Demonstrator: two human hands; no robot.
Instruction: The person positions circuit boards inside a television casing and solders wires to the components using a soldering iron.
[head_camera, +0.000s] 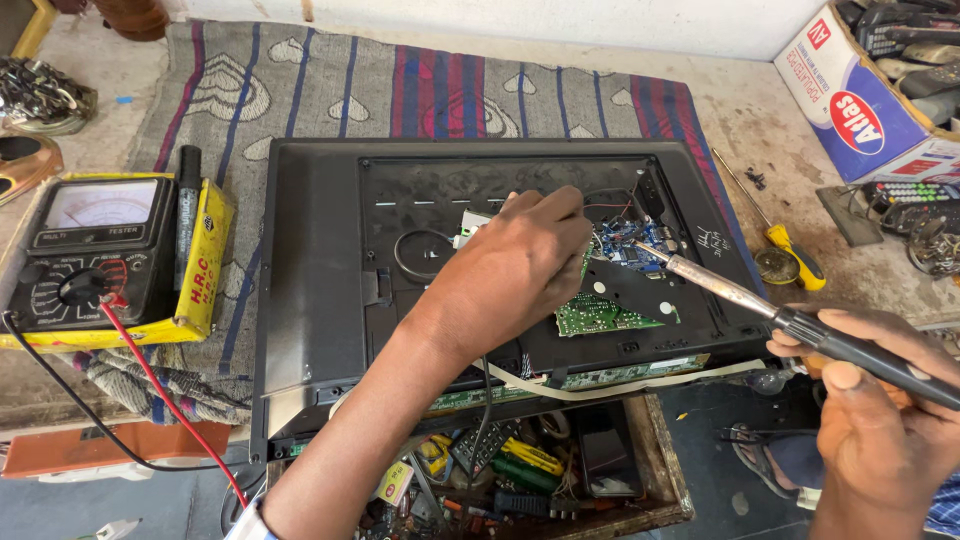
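Soldering iron with a black handle and long metal shaft (760, 305) sits in the right hand (885, 420), fingers wrapped shut around the handle, off the right edge of the flat black TV back panel (310, 290). Its tip touches or nearly touches the small blue circuit board (625, 240) at the panel's centre-right; exact contact can't be made out. Left hand (515, 270) rests over the panel's middle, fingers curled down beside the blue board; whether they pinch anything is hidden. Green circuit board (600, 315) lies just below the blue one. Yellow-cased analog multimeter (100, 255) stands left of the panel, red lead (165, 400) running off it. Yellow-handled screwdriver (775, 235) lies right of the panel. Open drawer of mixed parts (520, 470) below the panel.
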